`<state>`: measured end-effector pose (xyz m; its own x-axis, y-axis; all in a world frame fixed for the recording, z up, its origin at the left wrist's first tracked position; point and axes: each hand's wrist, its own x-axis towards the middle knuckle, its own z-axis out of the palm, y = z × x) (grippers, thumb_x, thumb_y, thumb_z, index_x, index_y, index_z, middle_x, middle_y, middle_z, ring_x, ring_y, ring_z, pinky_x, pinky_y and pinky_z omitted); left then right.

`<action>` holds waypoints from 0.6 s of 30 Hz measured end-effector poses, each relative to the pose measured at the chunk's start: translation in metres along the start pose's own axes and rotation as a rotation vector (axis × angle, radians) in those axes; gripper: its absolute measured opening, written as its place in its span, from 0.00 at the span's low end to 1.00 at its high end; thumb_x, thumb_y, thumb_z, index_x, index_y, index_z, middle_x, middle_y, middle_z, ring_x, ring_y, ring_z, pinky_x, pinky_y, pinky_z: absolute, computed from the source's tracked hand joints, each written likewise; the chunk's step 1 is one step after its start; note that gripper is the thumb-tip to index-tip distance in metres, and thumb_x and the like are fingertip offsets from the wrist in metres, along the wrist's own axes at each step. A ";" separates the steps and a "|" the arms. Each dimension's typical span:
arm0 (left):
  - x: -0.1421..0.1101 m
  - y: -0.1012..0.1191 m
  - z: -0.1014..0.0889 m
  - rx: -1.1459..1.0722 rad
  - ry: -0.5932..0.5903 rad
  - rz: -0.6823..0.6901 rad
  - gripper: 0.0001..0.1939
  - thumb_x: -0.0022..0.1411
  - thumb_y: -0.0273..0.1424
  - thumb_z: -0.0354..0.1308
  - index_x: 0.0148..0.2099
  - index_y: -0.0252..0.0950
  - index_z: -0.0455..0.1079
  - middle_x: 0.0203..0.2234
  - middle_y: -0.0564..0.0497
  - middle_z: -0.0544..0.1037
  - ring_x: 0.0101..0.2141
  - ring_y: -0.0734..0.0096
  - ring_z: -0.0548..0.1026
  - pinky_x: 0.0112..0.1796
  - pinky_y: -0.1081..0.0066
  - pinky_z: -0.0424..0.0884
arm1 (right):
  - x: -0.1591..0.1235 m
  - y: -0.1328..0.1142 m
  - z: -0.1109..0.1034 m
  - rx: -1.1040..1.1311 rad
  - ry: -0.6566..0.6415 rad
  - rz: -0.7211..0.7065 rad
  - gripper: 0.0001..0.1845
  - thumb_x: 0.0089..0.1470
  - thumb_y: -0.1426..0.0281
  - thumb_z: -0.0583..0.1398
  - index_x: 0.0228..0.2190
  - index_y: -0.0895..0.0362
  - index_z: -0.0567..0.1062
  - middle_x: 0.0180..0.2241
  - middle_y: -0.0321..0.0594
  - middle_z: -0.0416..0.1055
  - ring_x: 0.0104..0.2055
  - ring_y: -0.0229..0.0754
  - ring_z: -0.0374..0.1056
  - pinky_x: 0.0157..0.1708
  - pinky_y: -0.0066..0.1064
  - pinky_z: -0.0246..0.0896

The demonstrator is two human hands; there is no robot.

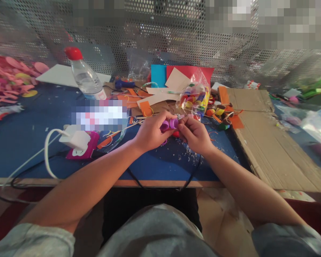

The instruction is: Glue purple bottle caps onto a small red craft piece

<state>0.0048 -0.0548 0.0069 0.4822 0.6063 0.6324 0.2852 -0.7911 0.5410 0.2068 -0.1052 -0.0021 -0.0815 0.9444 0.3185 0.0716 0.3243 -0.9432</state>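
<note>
Hands: the left hand [153,131] is clamped on two small purple ring-shaped pieces [173,124], which sit side by side above the front-middle of the blue tabletop [147,164]. The right hand [195,135] is closed, fingertips together at the right edge of the pieces; its exact grip is hidden.

Below the hands: a small red piece [176,134], partly covered, and pale scattered shavings [192,153]. A thin black cable [194,174] loops to the table's front edge.

Left side: a white plug-in charger [75,138] with a white cable [46,151] sits on a magenta power socket block [93,142]. Behind it, a clear plastic bottle with a red cap [87,76]; label partly blurred, fill level cannot be read. Far left, a heap of pink flat cut pieces [13,76].

Behind the hands: cream card pieces [160,94] and orange strips [145,108] overlap in clutter, with a blue-handled tool [124,84] to their left. Further back, a blue sheet [158,75] and a red sheet [207,74].

Containers: a clear plastic bag [195,94] holds yellow, red and blue pieces; count not readable. Just right of it, loose multicoloured rolled pieces [220,111].

Right side: a large brown corrugated cardboard sheet [273,150] covers the tabletop up to its front edge.
</note>
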 end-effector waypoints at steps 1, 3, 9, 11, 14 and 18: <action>0.000 0.000 0.000 0.001 0.008 -0.008 0.16 0.68 0.36 0.69 0.55 0.38 0.76 0.44 0.46 0.88 0.39 0.67 0.85 0.41 0.67 0.79 | 0.000 0.000 0.000 0.024 0.007 0.005 0.27 0.63 0.43 0.67 0.32 0.51 0.68 0.20 0.27 0.61 0.19 0.33 0.55 0.20 0.30 0.49; 0.001 0.000 0.000 -0.001 0.018 -0.013 0.17 0.68 0.37 0.69 0.56 0.37 0.76 0.44 0.45 0.88 0.40 0.66 0.85 0.42 0.67 0.80 | 0.000 0.000 -0.001 0.066 0.039 0.013 0.27 0.62 0.43 0.68 0.31 0.51 0.69 0.21 0.28 0.62 0.19 0.33 0.56 0.19 0.29 0.49; 0.000 0.000 0.000 0.006 -0.007 0.016 0.15 0.68 0.32 0.68 0.56 0.39 0.77 0.45 0.47 0.88 0.40 0.67 0.85 0.43 0.67 0.80 | 0.003 0.003 -0.005 0.029 0.091 0.020 0.26 0.60 0.44 0.70 0.32 0.52 0.73 0.20 0.27 0.63 0.18 0.32 0.55 0.18 0.30 0.46; 0.000 0.000 0.000 0.011 -0.039 0.018 0.15 0.68 0.32 0.67 0.55 0.39 0.77 0.44 0.48 0.88 0.39 0.68 0.85 0.42 0.68 0.79 | 0.003 0.003 -0.005 -0.016 0.082 0.019 0.26 0.59 0.44 0.70 0.33 0.52 0.73 0.20 0.27 0.62 0.19 0.33 0.55 0.19 0.30 0.45; 0.000 0.000 0.000 0.016 -0.069 0.027 0.14 0.67 0.31 0.67 0.54 0.40 0.77 0.42 0.49 0.88 0.38 0.69 0.85 0.40 0.69 0.78 | 0.003 0.004 -0.004 -0.056 0.085 0.005 0.26 0.59 0.43 0.70 0.32 0.52 0.73 0.22 0.30 0.64 0.22 0.34 0.56 0.21 0.31 0.46; -0.001 -0.002 0.001 0.020 -0.059 0.036 0.13 0.67 0.31 0.67 0.53 0.39 0.77 0.42 0.49 0.88 0.37 0.69 0.84 0.39 0.70 0.77 | 0.004 0.004 -0.002 -0.063 0.055 0.024 0.28 0.60 0.42 0.69 0.31 0.52 0.72 0.22 0.30 0.63 0.23 0.34 0.55 0.21 0.31 0.47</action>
<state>0.0049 -0.0539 0.0045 0.5404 0.5720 0.6171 0.2831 -0.8142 0.5069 0.2091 -0.1002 -0.0048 -0.0246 0.9530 0.3021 0.1353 0.3026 -0.9435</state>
